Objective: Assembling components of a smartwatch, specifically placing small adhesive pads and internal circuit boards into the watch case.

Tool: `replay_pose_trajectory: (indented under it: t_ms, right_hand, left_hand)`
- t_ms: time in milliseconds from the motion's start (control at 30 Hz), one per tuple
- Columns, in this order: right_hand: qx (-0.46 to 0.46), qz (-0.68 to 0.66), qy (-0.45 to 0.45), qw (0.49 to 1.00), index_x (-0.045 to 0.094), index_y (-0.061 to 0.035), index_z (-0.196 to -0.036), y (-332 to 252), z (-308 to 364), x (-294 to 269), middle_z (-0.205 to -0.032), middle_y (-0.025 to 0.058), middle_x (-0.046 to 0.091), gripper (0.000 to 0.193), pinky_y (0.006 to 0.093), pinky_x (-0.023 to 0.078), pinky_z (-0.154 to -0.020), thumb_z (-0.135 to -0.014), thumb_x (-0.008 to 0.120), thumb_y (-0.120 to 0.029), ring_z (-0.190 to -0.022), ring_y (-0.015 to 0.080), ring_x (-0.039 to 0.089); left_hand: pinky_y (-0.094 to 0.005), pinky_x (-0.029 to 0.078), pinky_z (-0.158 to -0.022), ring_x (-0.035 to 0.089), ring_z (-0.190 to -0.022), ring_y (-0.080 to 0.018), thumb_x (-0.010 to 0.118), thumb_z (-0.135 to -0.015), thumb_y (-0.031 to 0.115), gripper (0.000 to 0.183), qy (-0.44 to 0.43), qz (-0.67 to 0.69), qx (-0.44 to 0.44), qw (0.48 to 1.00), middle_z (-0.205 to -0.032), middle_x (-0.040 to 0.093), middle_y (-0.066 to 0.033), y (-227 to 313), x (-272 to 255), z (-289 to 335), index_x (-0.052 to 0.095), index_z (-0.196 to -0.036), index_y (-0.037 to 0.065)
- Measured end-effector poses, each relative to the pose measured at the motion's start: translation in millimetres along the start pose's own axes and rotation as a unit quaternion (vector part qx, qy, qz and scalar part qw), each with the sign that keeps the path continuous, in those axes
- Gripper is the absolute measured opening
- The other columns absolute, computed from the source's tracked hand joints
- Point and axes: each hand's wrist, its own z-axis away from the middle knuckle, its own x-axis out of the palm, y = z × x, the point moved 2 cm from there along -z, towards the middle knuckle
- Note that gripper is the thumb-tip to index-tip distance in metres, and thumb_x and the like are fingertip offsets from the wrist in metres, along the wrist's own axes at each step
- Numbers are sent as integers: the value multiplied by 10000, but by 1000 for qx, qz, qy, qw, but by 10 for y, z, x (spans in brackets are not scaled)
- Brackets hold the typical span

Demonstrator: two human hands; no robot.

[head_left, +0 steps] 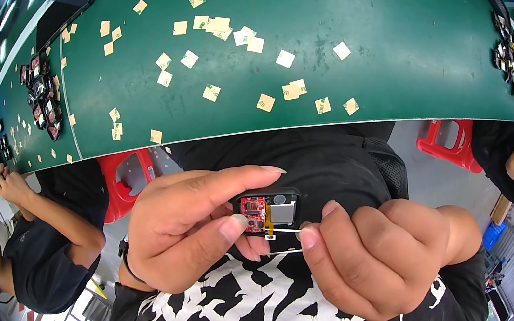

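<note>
My left hand [186,223] grips a small black electronic device [275,192] between thumb and fingers. Its casing is uncovered on this side: a red circuit board [254,209] shows on the left, a silver block [282,213] on the right, and an orange flex cable [271,226] with a small white-edged end hangs over the lower rim. Thumb and forefinger of my right hand [381,257] are closed in a pinch on what look like thin metal tweezers [284,254]. Two slender pale prongs point left; the upper one reaches close to the cable end. Contact there cannot be made out.
Ahead stands a green table [389,61] scattered with many square tan stickers [266,102]. Black devices are piled at its left [43,94] and far right [509,55]. Red stools [453,143] stand beside it. A person in black [55,244] works on the left, another [513,157] at right.
</note>
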Motion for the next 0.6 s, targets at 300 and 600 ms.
replay_pose_trajectory:
  t_ms: [300, 600]
  right_hand:
    - [59, 39, 13, 997, 718, 47, -929, -90, -27, 14, -794, 130, 686, 215, 249, 287, -458, -729, 761, -19, -578, 143, 531]
    - [82, 2, 35, 996, 716, 43, -940, -94, -1, 25, -804, 135, 693, 237, 252, 288, -456, -713, 740, -18, -578, 150, 528]
  left_hand:
    - [-260, 605, -698, 758, -780, -175, 545, -1006, -5, 384, 31, 31, -36, 998, -933, 730, -154, -7, 25, 14, 570, -1377, -101]
    - [-265, 608, -701, 765, -786, -192, 547, -1019, 27, 381, 40, 56, -59, 996, -1012, 727, -174, 8, 43, 23, 573, -1379, -93]
